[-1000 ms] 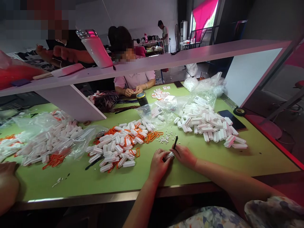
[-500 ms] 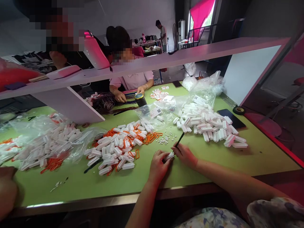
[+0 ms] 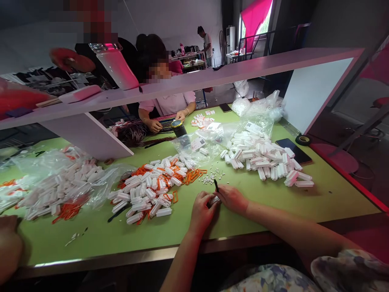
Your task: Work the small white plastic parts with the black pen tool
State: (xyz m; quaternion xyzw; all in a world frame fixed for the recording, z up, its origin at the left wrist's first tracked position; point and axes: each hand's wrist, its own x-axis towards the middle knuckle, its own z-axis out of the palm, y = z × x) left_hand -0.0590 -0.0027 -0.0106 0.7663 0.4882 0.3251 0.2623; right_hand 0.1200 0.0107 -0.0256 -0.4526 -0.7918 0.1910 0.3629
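Note:
My left hand [image 3: 201, 213] is closed around a small white plastic connector housing [image 3: 215, 199] with rows of dark holes. Close against it, my right hand [image 3: 233, 198] pinches a thin black tool [image 3: 216, 185] that stands nearly upright; its lower end is hidden by the fingers. Just beyond my hands lie many tiny white pins [image 3: 209, 177]. To the left is a heap of white connector housings [image 3: 148, 186] mixed with orange frame-shaped pieces [image 3: 194, 175]. Another heap of white housings [image 3: 264, 156] lies to the right.
A shelf [image 3: 182, 78] spans the green table [image 3: 267, 215]. Clear plastic bags [image 3: 200, 144], a dark can [image 3: 178, 129], black tape [image 3: 303, 140] and a dark tablet-like slab [image 3: 294, 151] lie around. A co-worker's hands [image 3: 154, 125] handle wires opposite; another person's hand [image 3: 9, 247] is at left.
My right hand has moved slightly left, closer to my left hand, and the black tool has gone from slanted to nearly upright. Behind the shelf, a person's hand has risen beside the bottle.

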